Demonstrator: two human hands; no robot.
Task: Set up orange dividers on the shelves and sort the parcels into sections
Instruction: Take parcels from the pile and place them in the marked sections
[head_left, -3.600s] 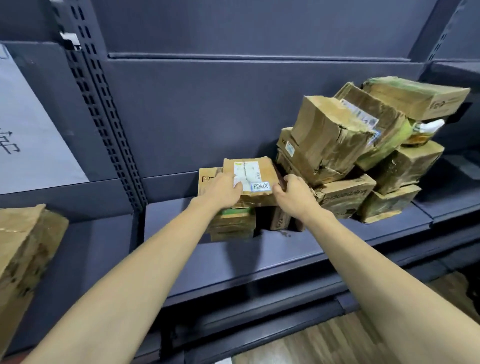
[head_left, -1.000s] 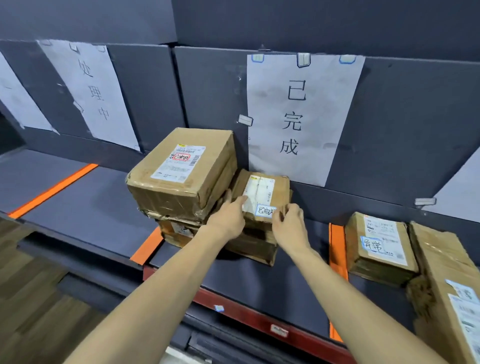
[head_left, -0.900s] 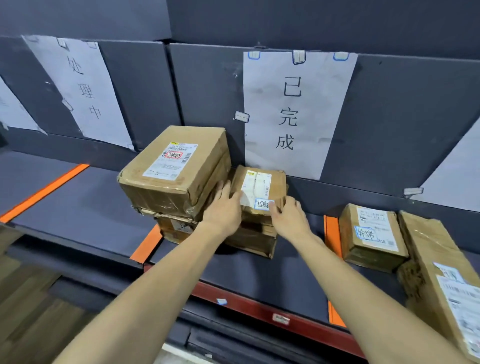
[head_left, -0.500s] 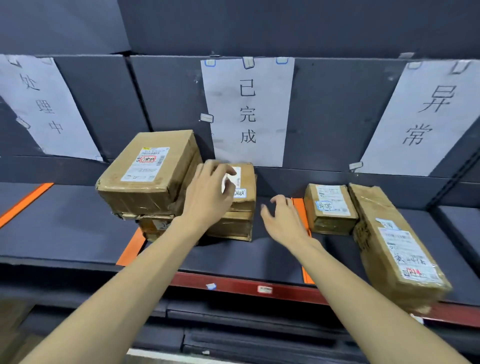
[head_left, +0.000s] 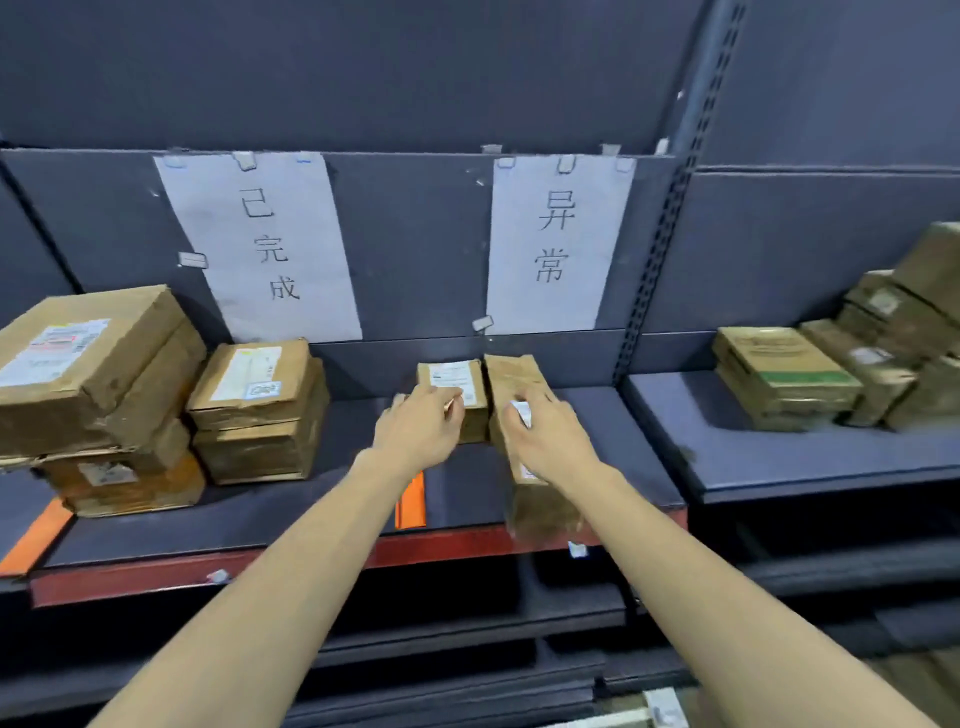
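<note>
1. Two bare hands of yours reach over the shelf; your left hand hangs over the small parcel under the right-hand paper sign, its fingers loosely curled and holding nothing that you can see, and whether they touch the box I cannot tell

2. Your right hand lies over the long parcel just beside the small one, with its fingers spread and bent across the top; whether they grip it I cannot tell, since the hand hides the contact

3. One orange divider runs from the front edge back under your left forearm, left of the small parcel; a second orange divider shows at the far left front of the shelf, partly under the stacked boxes

4. Between the two dividers, under the left-hand paper sign, stand two stacks touching side by side: a big box on a flatter one at the left, and a medium box on another carton at the right

5. Several unsorted parcels are heaped on the neighbouring shelf bay at the right, well apart from your hands, beyond the slotted upright
</note>
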